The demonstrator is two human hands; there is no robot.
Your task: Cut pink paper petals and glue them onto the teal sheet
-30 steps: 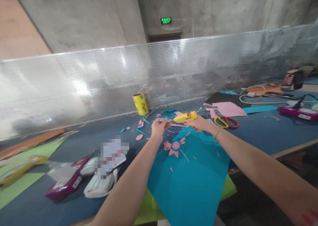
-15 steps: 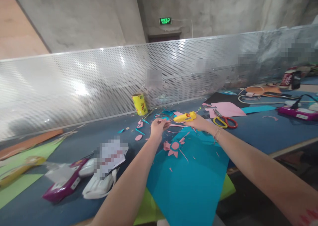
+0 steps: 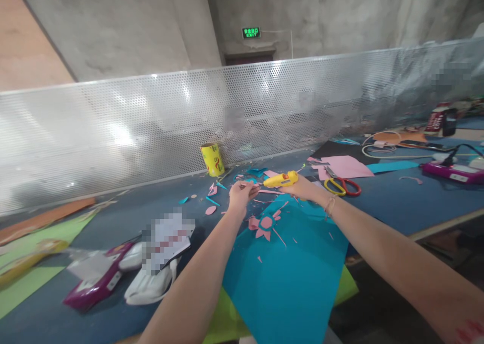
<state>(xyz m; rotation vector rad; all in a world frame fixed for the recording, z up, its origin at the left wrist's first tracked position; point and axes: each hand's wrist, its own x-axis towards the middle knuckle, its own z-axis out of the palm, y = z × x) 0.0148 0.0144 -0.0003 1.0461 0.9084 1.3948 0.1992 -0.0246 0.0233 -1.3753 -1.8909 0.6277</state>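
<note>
My right hand (image 3: 298, 186) is closed around a yellow hot glue gun (image 3: 280, 179), whose nozzle points left. Right at that nozzle, my left hand (image 3: 240, 194) pinches a small pink paper piece (image 3: 257, 185); its shape is mostly hidden by the fingers. Below the hands, a pink paper flower (image 3: 266, 223) with a blue ring round its centre lies on a large blue sheet (image 3: 283, 278). Thin pink strips and scraps are scattered about it. Scissors (image 3: 342, 185) with one yellow and one red handle lie to the right of my right hand.
A yellow can-shaped container (image 3: 212, 159) stands by the perforated metal screen (image 3: 151, 127). Pink paper (image 3: 346, 166) lies behind the scissors. On the left are a purple power strip (image 3: 93, 288), a white pouch (image 3: 149, 286) and green sheets (image 3: 30, 293). Another purple power strip (image 3: 454, 172) sits far right.
Almost nothing differs. Both hands keep their places, with the glue gun's nozzle still at the pink piece; the view has shifted very slightly.
</note>
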